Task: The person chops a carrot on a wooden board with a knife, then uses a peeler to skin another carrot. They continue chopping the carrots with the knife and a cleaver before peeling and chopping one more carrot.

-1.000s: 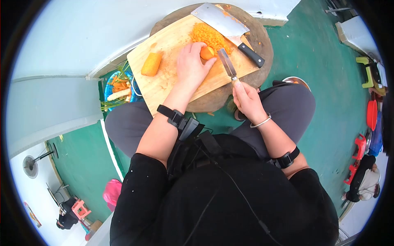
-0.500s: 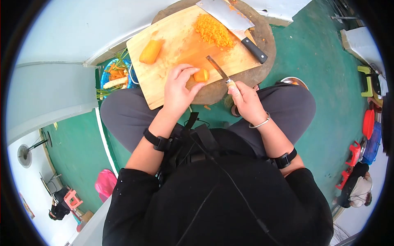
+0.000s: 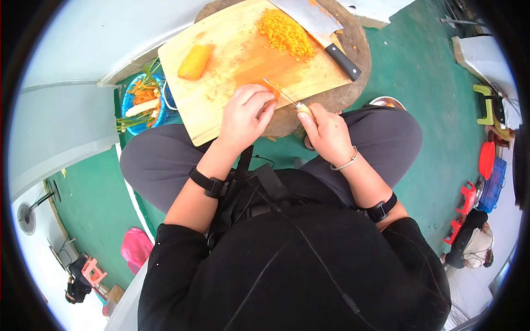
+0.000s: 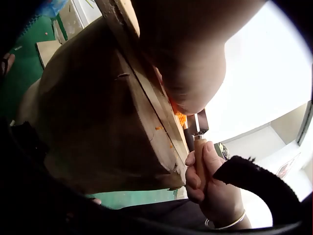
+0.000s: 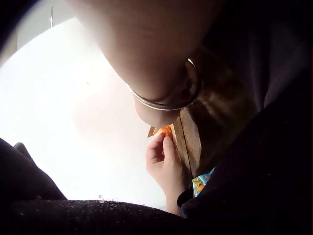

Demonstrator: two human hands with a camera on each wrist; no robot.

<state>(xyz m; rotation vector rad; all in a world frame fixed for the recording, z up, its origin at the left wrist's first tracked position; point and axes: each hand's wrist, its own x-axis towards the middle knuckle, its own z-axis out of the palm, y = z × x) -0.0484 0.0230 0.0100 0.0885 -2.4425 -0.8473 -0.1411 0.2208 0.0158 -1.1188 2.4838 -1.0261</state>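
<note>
My left hand (image 3: 240, 116) pinches a short carrot piece (image 5: 167, 131) over the near edge of the cutting board (image 3: 218, 107); its fingers cover most of the piece in the head view. My right hand (image 3: 329, 132) grips a peeler (image 4: 200, 159) by its wooden handle. The peeler's narrow metal blade overlaps the carrot piece, close to the left fingertips. A peeled carrot chunk (image 3: 195, 62) lies at the left of the board. Finely chopped carrot (image 3: 284, 34) is heaped at the far side, beside a cleaver (image 3: 342, 62) with a black handle.
Under the board stands a thick round wooden block (image 3: 356, 91). On the floor at the left, a blue basket (image 3: 162, 117) holds peelings and greens. A metal bowl (image 3: 381, 101) sits beyond the right knee. A pale wall (image 3: 110, 44) borders the left.
My left hand has drawn the carrot piece from the middle of the board back to its near edge. The peeler has turned and its blade has come over to the piece.
</note>
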